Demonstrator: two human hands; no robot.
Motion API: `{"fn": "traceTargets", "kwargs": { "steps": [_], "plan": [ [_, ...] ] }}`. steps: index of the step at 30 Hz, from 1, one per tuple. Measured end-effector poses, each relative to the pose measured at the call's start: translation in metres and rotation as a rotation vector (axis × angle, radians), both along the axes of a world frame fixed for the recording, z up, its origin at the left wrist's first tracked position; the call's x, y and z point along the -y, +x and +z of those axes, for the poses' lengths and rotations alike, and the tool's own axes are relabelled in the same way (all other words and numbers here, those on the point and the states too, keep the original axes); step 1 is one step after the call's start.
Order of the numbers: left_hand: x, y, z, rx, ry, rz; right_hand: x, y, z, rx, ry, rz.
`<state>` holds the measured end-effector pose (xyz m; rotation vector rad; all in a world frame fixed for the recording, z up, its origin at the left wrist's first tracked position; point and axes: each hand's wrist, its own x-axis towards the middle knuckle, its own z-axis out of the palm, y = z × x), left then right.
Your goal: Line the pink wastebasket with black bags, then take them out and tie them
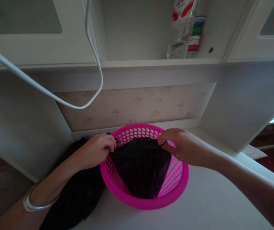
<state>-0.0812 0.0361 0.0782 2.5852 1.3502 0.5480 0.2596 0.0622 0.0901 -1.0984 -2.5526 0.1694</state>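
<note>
A dark piece of cloth, perhaps a garment (140,166), hangs stretched between my two hands over a bright pink plastic basket (145,203) with round holes in its wall. My left hand (100,148) is closed on the cloth's upper left corner, near the basket's left rim. At the upper right corner, my right hand (178,143) pinches the cloth between thumb and fingers. The lower part of the cloth hangs down inside the basket. Its exact kind cannot be made out.
A heap of black fabric (79,195) lies left of the basket, under my left forearm. The basket stands on a white surface (213,201). Above is an open shelf with a clear plastic bottle (181,35) and a green-and-red can (196,33). A white cable (43,89) hangs in front.
</note>
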Motion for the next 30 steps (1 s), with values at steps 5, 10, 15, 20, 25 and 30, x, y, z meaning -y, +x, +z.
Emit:
{"fn": "traceTargets", "kwargs": {
  "steps": [5, 10, 15, 20, 25, 30],
  "plan": [
    [0.007, 0.002, 0.004, 0.134, -0.020, 0.028, -0.003, -0.001, -0.005, -0.130, -0.016, 0.021],
    [0.030, 0.044, 0.012, 0.194, -0.012, 0.060, -0.003, -0.021, -0.008, -0.047, -0.012, 0.192],
    [0.033, 0.054, 0.001, 0.064, 0.007, -0.058, -0.003, -0.020, -0.006, -0.252, 0.025, 0.217],
    [0.023, 0.005, 0.002, 0.234, 0.043, 0.165, -0.009, 0.009, -0.018, -0.580, -0.191, -0.078],
    [0.021, -0.049, 0.001, 0.662, -0.241, 0.414, -0.022, 0.035, -0.027, -1.189, -0.280, -0.417],
    [0.047, -0.037, 0.008, 1.138, 0.178, 0.594, -0.013, 0.044, -0.013, -1.369, 0.084, -0.365]
  ]
}}
